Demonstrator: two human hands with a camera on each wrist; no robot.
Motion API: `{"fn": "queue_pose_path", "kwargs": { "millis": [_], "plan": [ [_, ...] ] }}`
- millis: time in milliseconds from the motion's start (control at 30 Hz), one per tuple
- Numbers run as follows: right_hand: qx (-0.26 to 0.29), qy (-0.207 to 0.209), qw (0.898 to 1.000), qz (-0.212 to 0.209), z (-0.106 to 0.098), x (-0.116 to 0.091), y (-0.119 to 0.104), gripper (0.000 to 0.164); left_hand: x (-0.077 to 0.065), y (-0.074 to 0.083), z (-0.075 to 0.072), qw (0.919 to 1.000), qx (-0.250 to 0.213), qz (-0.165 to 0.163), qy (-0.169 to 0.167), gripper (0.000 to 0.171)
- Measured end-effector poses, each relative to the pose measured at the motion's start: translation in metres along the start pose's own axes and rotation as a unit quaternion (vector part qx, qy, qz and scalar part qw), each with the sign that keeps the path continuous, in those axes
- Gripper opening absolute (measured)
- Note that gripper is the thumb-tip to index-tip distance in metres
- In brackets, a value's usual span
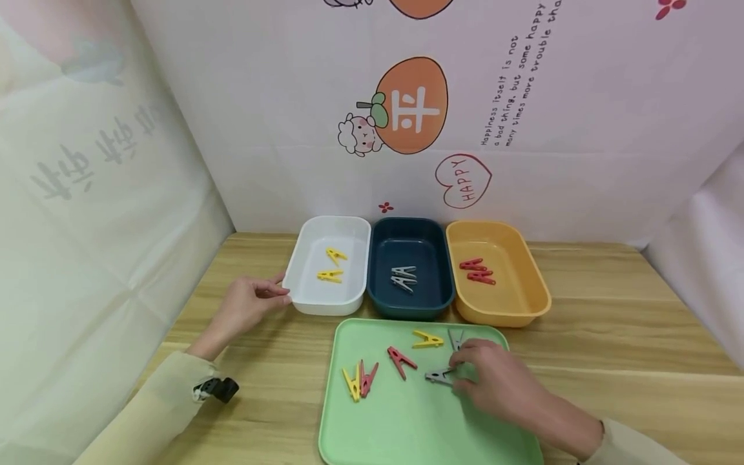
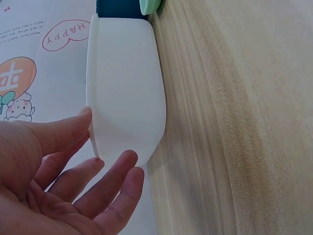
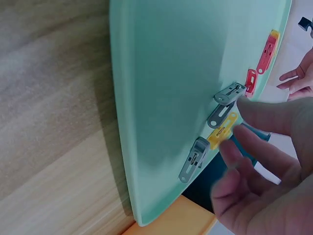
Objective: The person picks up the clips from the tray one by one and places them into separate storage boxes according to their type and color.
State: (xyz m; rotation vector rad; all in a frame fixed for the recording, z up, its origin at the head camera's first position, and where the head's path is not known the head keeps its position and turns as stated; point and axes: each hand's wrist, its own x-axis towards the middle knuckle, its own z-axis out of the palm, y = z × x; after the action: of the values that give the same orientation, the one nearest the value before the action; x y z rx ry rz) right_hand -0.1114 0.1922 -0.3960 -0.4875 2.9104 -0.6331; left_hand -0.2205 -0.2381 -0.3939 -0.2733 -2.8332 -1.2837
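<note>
Cream sleeve (image 1: 157,400) at far left leads us to the left hand (image 1: 247,307), its loose fingers touching the left rim of a white bin (image 1: 328,309); how firmly, we cannot tell. Two yellow clips (image 1: 330,276) lie inside.

Next, on a pale green tray (image 1: 395,426) in front, a yellow clip (image 1: 354,387) and a red clip (image 1: 366,382) lie side by side, then a separate red clip (image 1: 397,356). Behind, a navy bin (image 1: 409,312) holds two grey clips (image 1: 403,279).

Beyond another yellow clip (image 1: 430,340), we reach the nearer grey clip (image 1: 437,376) on the tray. It lies just left of the right hand (image 1: 494,381), long axis roughly left to right, legs toward that hand's fingertips. This hand is far nearer than the left; its thumb and fingers are parted, and we see no grasp, though contact is unclear. A second grey clip (image 1: 456,343) lies just past the fingers.

Farthest right, behind the tray, an orange bin (image 1: 500,319) holds two red clips (image 1: 481,277).
</note>
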Motion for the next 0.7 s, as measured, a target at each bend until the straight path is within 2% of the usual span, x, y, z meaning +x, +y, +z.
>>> {"fn": "queue_pose_path", "kwargs": {
  "millis": [100,233,333,533,700],
  "plan": [
    [-0.020,0.030,0.999,-0.020,0.0016,-0.0019,-0.0003,0.032,-0.0003,-0.0003,0.0001,1.0000,0.002,-0.002,0.001,0.010],
    [-0.016,0.000,1.000,-0.001,0.0045,0.0006,-0.0013,0.040,-0.0003,-0.0001,0.0007,1.0000,0.002,-0.004,-0.001,0.009],
    [-0.017,-0.022,1.000,0.014,0.0067,0.0019,-0.0015,0.036,0.0000,0.0005,0.0006,0.9999,-0.004,-0.007,-0.007,0.008],
    [-0.031,-0.014,0.999,0.006,0.0090,-0.0009,0.0021,0.029,0.0030,0.0021,-0.0019,0.9999,-0.008,-0.006,-0.007,0.006],
    [-0.026,-0.032,0.999,0.022,0.0066,-0.0050,0.0063,0.030,0.0026,0.0033,-0.0033,0.9999,-0.005,-0.004,-0.009,0.006]
  ]
}}
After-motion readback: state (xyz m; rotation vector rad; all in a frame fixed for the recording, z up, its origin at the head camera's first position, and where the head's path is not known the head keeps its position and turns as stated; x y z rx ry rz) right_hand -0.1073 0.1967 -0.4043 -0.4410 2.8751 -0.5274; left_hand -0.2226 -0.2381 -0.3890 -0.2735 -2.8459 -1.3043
